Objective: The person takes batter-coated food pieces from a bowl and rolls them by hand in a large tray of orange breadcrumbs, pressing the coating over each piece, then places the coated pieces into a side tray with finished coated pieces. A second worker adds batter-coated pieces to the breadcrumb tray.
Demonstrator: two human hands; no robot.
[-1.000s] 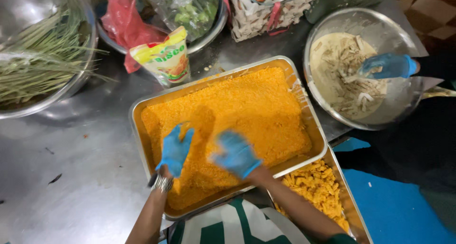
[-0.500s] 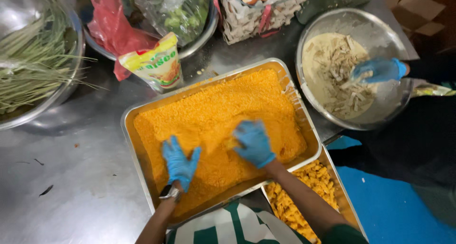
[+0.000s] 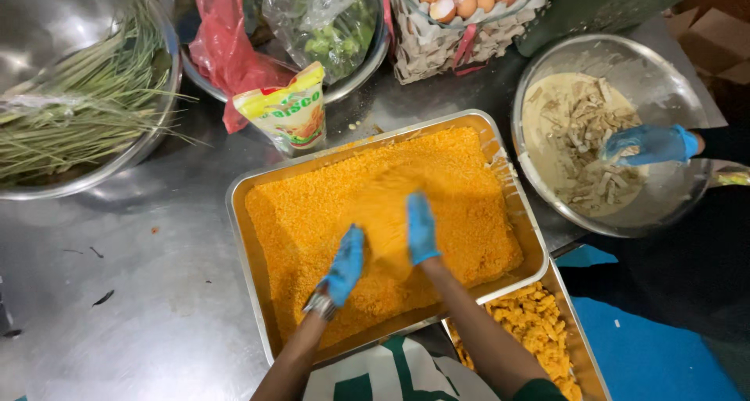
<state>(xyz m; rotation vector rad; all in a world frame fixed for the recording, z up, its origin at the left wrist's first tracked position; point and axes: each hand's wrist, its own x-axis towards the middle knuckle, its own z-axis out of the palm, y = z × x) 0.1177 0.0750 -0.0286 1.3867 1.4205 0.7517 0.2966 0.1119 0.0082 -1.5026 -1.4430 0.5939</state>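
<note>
Both gloved hands were set edge-on in the crumbs of the tray on the surface, the left hand and right hand open, palms facing, a blurred mound heaped between them. Coating seemed in hand; a gentle press was judged due next.

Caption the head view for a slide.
Two blue-gloved hands, left hand and right hand, work orange crumbs in a metal tray.

Hidden or cut: crumbs between the hands, blurred; second tray, lower right, under the big tray and cut off; egg basket and bowl cropped at the top edge.
</note>
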